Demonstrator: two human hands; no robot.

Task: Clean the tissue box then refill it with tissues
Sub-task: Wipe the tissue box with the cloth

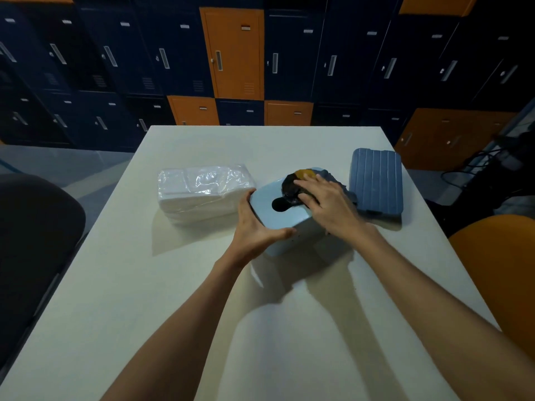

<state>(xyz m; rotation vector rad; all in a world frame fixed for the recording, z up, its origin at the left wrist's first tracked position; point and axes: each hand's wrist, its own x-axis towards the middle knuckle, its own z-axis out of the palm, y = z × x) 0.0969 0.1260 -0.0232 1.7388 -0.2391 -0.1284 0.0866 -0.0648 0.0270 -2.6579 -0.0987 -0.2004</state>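
- The tissue box [275,218], pale blue with rounded corners, stands near the middle of the white worktop [173,299]. It is turned at an angle to the worktop's edges.
- A dark oval opening [278,204] shows in the top face of the box.
- The left hand [254,227] holds the box at its near left corner. The thumb lies along the near edge and the other fingers go around the left side.
- The right hand [327,204] lies flat on a cloth [291,185], with the fingers nearly straight, and presses it on the top of the box.
- The cloth is dark, with a yellow part at the far end, and it covers part of the opening.
- A pack of tissues [202,189] in clear plastic lies just beside the box on its left, near the fingers of the left hand.
- A ribbed blue panel [376,183] lies flat on the worktop to the right of the box, close to the right hand.
- Behind the worktop stands a wall of lockers [162,59], dark blue and orange.
- A dark chair [29,241] is at the left and an orange seat [498,256] is at the right.
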